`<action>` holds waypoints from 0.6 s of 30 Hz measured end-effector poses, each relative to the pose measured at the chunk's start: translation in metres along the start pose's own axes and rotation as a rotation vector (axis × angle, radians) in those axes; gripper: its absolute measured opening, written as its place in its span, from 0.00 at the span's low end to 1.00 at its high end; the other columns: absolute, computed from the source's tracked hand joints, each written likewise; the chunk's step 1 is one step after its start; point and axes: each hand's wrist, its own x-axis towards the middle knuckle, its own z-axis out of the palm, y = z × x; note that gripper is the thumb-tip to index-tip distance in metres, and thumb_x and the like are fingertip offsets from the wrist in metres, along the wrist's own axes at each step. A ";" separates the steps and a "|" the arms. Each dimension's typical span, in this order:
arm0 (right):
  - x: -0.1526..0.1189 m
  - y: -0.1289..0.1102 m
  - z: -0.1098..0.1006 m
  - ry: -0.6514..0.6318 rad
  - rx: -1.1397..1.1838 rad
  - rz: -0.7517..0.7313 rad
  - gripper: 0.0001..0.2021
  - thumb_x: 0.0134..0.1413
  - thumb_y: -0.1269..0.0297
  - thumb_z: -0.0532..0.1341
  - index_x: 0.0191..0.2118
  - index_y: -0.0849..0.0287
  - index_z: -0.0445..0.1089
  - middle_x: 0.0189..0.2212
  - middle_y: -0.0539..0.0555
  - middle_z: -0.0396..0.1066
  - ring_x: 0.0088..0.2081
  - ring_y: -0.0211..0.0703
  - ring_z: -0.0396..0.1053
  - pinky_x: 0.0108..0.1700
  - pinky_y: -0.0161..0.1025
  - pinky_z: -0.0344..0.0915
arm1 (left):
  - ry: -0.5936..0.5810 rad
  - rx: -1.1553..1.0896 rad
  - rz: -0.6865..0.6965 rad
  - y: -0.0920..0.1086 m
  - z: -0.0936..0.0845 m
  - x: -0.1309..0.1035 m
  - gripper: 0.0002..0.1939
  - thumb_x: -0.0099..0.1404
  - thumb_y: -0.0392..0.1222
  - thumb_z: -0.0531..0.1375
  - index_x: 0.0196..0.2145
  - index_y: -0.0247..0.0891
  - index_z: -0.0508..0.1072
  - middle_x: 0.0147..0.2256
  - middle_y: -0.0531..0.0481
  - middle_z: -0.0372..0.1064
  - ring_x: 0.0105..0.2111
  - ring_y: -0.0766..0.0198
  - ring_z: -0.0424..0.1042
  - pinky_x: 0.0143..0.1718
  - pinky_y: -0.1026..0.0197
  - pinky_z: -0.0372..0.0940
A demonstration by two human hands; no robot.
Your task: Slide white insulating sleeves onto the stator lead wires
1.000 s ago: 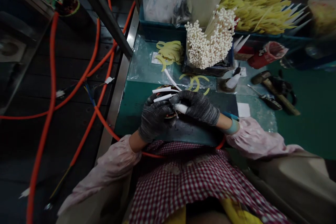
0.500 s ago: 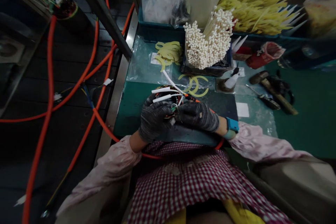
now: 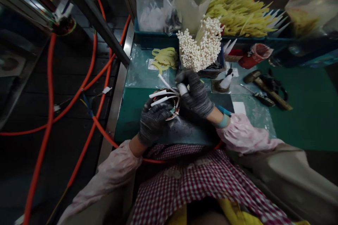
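Note:
A round wired part point(image 3: 174, 107) with copper-coloured windings lies at the near edge of the green bench, with several white sleeves point(image 3: 159, 101) rising from its wires. My left hand point(image 3: 154, 119), in a dark grey glove, is closed on its left side. Above and right of it is my right hand point(image 3: 195, 95), gloved the same way, its fingers curled and bent beside the white sleeves. What those fingers hold is hidden and blurred. Under the part lies a dark pad point(image 3: 182, 132).
Ahead stand a box of white-tipped sticks point(image 3: 199, 51), a bundle of yellow strips point(image 3: 237, 7) and loose yellow strips point(image 3: 165, 58). A hammer point(image 3: 271, 89) and a screwdriver point(image 3: 260, 97) lie right. Orange cables point(image 3: 50, 95) hang at left, beside a metal post point(image 3: 92, 17).
My right hand has come off the lower right side of the wired part and moved up and forward. My left hand stays on the part. The camera view has shifted slightly.

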 end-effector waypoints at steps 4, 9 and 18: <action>0.002 0.020 -0.003 -0.177 -0.167 -0.005 0.28 0.68 0.58 0.70 0.68 0.65 0.72 0.63 0.73 0.79 0.60 0.65 0.79 0.65 0.62 0.78 | -0.018 0.169 0.016 -0.007 -0.017 -0.017 0.13 0.74 0.49 0.71 0.54 0.57 0.81 0.57 0.54 0.85 0.59 0.45 0.78 0.72 0.38 0.55; 0.056 0.017 0.013 -0.607 -0.174 -0.168 0.28 0.64 0.74 0.70 0.68 0.68 0.75 0.63 0.68 0.82 0.61 0.58 0.82 0.66 0.52 0.77 | -0.029 0.279 0.175 -0.030 -0.055 -0.012 0.11 0.74 0.51 0.72 0.52 0.58 0.80 0.60 0.58 0.83 0.65 0.48 0.74 0.79 0.38 0.46; 0.032 0.013 -0.017 -0.435 -0.194 -0.134 0.22 0.75 0.65 0.68 0.69 0.63 0.75 0.58 0.62 0.85 0.53 0.49 0.84 0.59 0.45 0.80 | -0.141 0.029 0.303 -0.038 -0.046 -0.011 0.13 0.75 0.38 0.70 0.55 0.44 0.77 0.55 0.43 0.84 0.62 0.52 0.78 0.60 0.49 0.78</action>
